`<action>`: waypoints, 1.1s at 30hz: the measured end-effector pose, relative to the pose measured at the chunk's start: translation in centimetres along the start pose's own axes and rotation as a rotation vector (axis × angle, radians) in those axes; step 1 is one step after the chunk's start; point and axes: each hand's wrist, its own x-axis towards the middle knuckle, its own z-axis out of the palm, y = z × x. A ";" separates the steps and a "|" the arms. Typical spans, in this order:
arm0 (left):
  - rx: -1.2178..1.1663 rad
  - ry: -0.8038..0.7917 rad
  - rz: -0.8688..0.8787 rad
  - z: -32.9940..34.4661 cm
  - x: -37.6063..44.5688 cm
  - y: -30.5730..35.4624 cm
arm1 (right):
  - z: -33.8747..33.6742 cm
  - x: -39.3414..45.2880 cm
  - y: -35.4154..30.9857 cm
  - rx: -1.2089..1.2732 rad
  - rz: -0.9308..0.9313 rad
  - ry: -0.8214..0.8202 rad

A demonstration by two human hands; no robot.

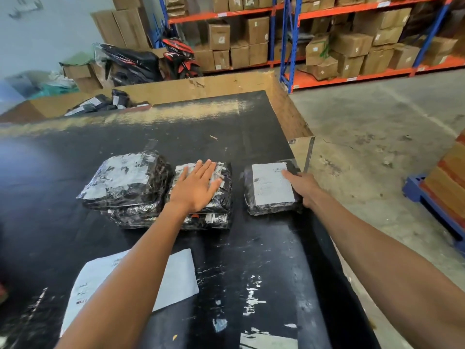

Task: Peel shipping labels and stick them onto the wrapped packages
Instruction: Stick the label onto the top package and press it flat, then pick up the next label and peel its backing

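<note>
Presently your left hand [195,190] lies flat, fingers [204,171] straight, steadying the middle package [224,199]; your right hand [303,186] presses the shipping label [270,187] smooth with its forefinger, other fingers unclear.

two stacks of wrapped packages [125,177], one single package [251,207], one label sheet [176,275], two grips [193,190] [303,186]

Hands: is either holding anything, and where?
Left hand lies flat on middle package, no grip. Right hand touches the label on right package; grip unclear.
</note>
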 end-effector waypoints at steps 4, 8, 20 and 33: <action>0.085 0.074 -0.068 -0.4 -0.3 0.7 | 0.8 0.4 -0.2 -0.533 -0.124 -0.003; 0.158 0.098 -0.114 -0.9 -0.8 1.6 | 1.1 -2.4 1.2 -0.792 -0.261 -0.018; -0.198 0.260 0.064 1.4 -9.5 -1.3 | 8.2 -15.0 0.5 -0.751 -0.726 0.039; -0.488 0.146 -0.200 2.3 -23.6 -17.4 | 27.0 -27.7 4.2 -0.628 -0.448 -0.471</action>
